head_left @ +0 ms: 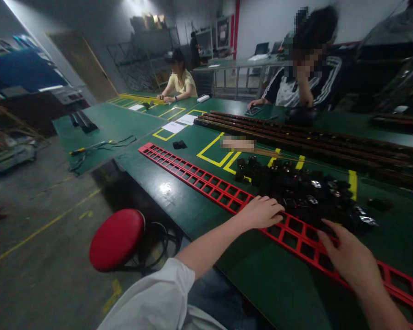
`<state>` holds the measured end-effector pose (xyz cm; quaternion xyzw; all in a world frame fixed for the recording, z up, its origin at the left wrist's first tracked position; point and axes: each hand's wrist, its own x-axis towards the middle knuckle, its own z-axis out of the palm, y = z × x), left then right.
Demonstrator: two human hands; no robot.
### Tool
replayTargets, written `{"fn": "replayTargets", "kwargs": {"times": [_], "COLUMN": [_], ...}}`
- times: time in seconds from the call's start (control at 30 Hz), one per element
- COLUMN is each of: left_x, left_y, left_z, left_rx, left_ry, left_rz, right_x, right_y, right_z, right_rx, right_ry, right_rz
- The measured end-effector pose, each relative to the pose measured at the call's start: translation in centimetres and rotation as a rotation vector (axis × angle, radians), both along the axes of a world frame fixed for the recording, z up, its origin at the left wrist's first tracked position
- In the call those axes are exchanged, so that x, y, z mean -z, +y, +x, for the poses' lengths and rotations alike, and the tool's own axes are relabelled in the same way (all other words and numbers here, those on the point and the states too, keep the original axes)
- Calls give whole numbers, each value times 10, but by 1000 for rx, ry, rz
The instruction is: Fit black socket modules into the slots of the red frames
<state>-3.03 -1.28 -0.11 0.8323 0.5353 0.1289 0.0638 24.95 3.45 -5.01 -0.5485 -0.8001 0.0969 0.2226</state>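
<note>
A long red frame [206, 179] with two rows of square openings runs diagonally across the green table. My left hand [263, 211] lies over its middle, palm down, with the fingers stretched toward a pile of black parts [296, 188]. Further right, my right hand [353, 252] is over the same frame, its thumb and forefinger apart and nothing visible between them. The black pile lies just beyond the frame, and some of its pieces have shiny surfaces.
Long dark rails [296, 142] lie behind the pile. Two people sit across the table [137, 167]; another figure stands far back. A small black piece [179, 145], paper sheets [172, 127] and yellow tape outlines are farther left. A red stool [117, 239] stands by the near edge.
</note>
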Motion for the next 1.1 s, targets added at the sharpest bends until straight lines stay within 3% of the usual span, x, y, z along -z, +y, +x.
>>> {"fn": "replayTargets", "kwargs": {"times": [0.17,0.67,0.8,0.9,1.1], "left_x": [-1,2,0,5,16], "left_y": [-4,-3,-10,-10,-6], "left_z": [2,1,6,7,-13], "left_rx": [-6,-19,-24,-27,-17], "left_ry": [4,-34,-82,-88,-45], "left_rz": [21,16,-18,-35,-60], "right_x": [-14,-14,-25,-34,-36], "right_y": [-10,-12,-28,-40,-39], "right_z": [-6,-8,-14,-20,-25], "right_rx": [38,26,15,14,15], "right_ry": [-64,-32,21,35,57], "right_rz": [-41,-48,-39,-69,-83]}}
